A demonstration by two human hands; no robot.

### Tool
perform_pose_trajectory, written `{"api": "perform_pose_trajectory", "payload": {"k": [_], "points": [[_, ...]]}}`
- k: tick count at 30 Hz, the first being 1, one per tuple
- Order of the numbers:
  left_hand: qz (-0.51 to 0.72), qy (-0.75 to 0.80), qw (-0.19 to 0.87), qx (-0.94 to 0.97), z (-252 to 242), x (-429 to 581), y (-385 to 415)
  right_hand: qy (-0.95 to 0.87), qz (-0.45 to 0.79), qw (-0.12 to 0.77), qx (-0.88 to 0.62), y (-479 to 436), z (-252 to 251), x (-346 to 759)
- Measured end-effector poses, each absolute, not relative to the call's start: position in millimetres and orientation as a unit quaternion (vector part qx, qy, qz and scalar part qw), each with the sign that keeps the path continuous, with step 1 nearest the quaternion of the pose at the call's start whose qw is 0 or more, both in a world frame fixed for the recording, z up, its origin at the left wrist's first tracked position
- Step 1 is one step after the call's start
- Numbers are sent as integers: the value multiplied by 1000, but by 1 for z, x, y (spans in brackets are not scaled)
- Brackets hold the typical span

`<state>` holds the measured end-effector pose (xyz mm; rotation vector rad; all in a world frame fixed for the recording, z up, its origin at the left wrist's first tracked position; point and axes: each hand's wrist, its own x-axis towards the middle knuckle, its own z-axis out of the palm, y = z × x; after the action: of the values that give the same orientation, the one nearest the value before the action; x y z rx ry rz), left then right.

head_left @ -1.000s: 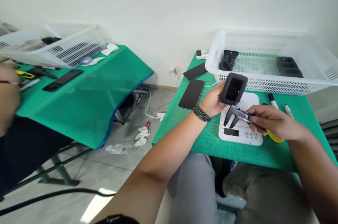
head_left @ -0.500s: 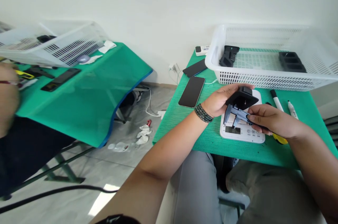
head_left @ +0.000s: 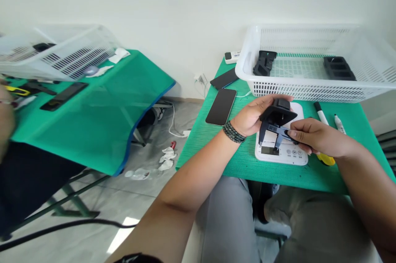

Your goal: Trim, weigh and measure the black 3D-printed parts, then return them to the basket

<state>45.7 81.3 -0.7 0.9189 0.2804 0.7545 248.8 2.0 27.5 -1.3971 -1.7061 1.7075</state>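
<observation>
My left hand [head_left: 253, 115] grips a black plastic part [head_left: 277, 112] with a flat flange and a raised block, held tilted over a white digital scale [head_left: 281, 157]. In my right hand [head_left: 315, 136] is a dark caliper [head_left: 276, 131], its jaws pointing down and left just below the part. Whether the caliper touches the part I cannot tell. Its jaws stand apart, in front of the scale's display. The fingers of my left hand are partly hidden behind the part.
Behind the scale stands a white basket [head_left: 303, 93] with black plastic parts [head_left: 339, 68] in it. Two phones [head_left: 221, 107] lie at the left, markers [head_left: 339, 123] and a yellow-handled tool [head_left: 326, 159] at the right. A co-worker's arm [head_left: 4, 122] shows at another green table [head_left: 93, 131].
The caliper's jaws have spread wider, and its sliding jaw has moved right relative to the fixed one. The whole view has shifted slightly; both hands keep their holds.
</observation>
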Motion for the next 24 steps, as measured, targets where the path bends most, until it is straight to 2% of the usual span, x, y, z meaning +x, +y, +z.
{"api": "perform_pose_trajectory", "payload": {"k": [17, 24], "points": [[340, 101, 843, 405, 3, 45, 78, -560, 638, 215, -482, 4, 16, 251], [327, 94, 843, 418, 7, 41, 76, -502, 702, 246, -441, 0, 16, 248]]}}
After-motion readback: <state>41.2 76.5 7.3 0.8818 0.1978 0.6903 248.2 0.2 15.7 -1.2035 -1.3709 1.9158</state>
